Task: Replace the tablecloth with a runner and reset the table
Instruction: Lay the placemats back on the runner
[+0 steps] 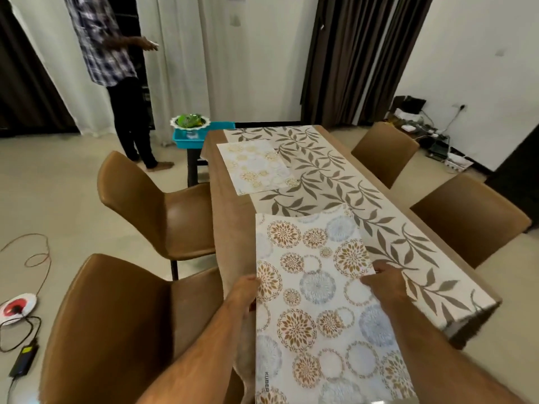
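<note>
Runner (329,182) lies flat down the length of the surface (233,217), leaf print up; no tablecloth visible, so the swap looks done. One placemat (253,166) already sits at the far left seat, overlapping the runner's edge. You hold a second placemat (318,310) above the near end: left hand (243,293) grips its left edge, right hand (385,282) pinches its right edge. Judged remaining: lay this mat, then the right-side places. A dish (190,121) waits on a blue tray (189,137) beyond the far corner. Chairs stand around.
</note>
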{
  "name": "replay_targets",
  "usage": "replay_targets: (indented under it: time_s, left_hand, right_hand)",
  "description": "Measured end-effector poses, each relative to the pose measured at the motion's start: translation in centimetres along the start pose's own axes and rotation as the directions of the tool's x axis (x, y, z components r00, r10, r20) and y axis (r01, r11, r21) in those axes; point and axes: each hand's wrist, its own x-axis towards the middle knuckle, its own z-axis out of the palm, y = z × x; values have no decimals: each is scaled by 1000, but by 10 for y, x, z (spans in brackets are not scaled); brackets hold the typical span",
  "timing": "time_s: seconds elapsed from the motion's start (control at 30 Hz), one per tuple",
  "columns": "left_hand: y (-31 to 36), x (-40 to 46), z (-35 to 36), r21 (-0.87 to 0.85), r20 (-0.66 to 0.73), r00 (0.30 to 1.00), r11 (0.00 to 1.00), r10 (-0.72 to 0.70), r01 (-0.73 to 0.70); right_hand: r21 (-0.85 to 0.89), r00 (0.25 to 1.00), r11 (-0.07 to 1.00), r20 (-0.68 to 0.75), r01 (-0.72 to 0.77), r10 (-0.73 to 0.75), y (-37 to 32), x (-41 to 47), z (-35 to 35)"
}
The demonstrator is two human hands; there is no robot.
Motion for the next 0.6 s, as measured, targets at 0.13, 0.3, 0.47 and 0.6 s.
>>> replay_targets:
  time_s: [0.13,0.3,0.47,0.6]
  left_hand:
    - [-2,34,8,-1,-103,995,1000,-1,1]
    - [-2,82,28,28,-273,962,999,-18,27]
    - [9,112,61,5,-453,888,995,-85,98]
    - [11,118,76,-22,-542,827,986,-150,164]
  right_hand:
    - [-47,995,999,98,6,-2,-3,49,21]
    - [-111,978,994,209,21,2,4,134,49]
    - [-154,954,988,299,31,17,16,195,69]
    - [-169,932,985,362,31,33,36,223,79]
